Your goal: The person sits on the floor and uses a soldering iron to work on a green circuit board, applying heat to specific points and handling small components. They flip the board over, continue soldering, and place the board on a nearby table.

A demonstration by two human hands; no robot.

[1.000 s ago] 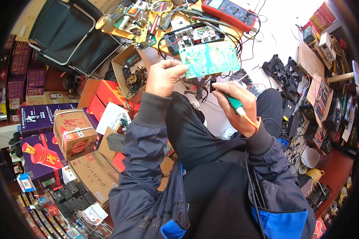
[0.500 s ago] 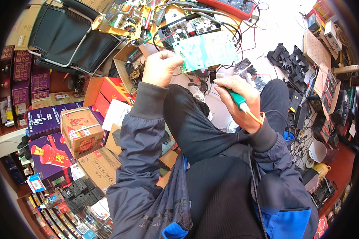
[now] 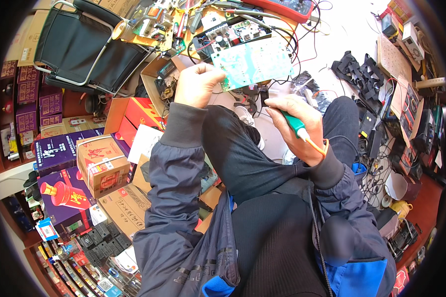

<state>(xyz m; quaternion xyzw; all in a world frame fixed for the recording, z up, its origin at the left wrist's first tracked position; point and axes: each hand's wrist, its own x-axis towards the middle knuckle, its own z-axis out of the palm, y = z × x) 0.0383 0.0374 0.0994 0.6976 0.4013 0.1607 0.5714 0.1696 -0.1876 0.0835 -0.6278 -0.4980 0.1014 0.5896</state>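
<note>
My left hand [image 3: 199, 85] pinches the left edge of a pale green circuit board [image 3: 255, 63], thumb and fingers closed on it. The board tilts slightly, and its broad face catches strong light. Lower right, my right hand [image 3: 305, 129] is wrapped round the green handle of a soldering iron [image 3: 294, 122], with an orange cord running back to the wrist. Its tip cannot be made out beyond the fingers. A gap separates the iron from the board. Just past the board lies an opened black case [image 3: 243, 32] with electronic parts inside.
Beyond the board sit a red multimeter [image 3: 296, 7] and its tangled leads. Loose electronic parts crowd the far left of the worktop. At left are a black folding chair [image 3: 72, 47] and stacked cartons [image 3: 104, 166]. Black straps [image 3: 362, 76] and cables lie at right.
My left hand and the circuit board have shifted slightly left. The right hand with the soldering iron has hardly moved.
</note>
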